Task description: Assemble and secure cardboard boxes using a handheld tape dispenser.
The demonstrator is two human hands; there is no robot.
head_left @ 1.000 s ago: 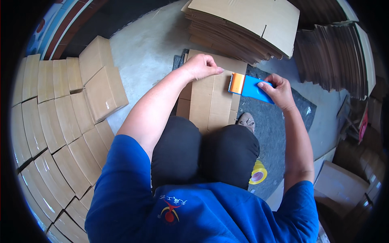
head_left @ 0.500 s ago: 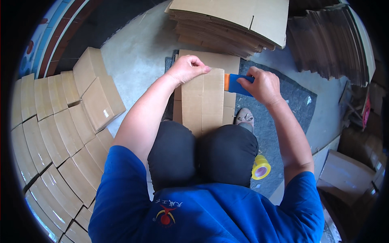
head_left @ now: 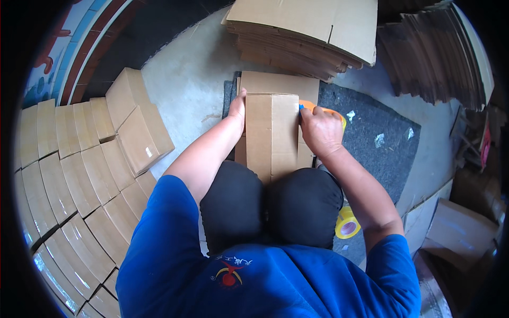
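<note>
Nearest, beside the person's right knee, a yellow tape roll lies on the floor. Just beyond the knees, a folded cardboard box rests on a dark grey mat, its flaps closed along a centre seam. The left hand presses flat and open against the box's left edge, steadying it. The right hand is closed around an orange and blue tape dispenser at the box's right edge, mostly hidden under the fingers. As a judgement: if the left hand eases off, the flaps could spring up or the box slide on the mat, so the tape might run crooked or wrinkle; the dispenser's cutting edge sits close to the fingers, which seems a risk of a nick. To the left, rows of finished cardboard boxes crowd the floor, leaving little room on that side. Further off, a stack of flat cardboard sheets lies just beyond the box, close enough to hinder a long stroke forward. At the far right stands another pile of flattened cartons.
</note>
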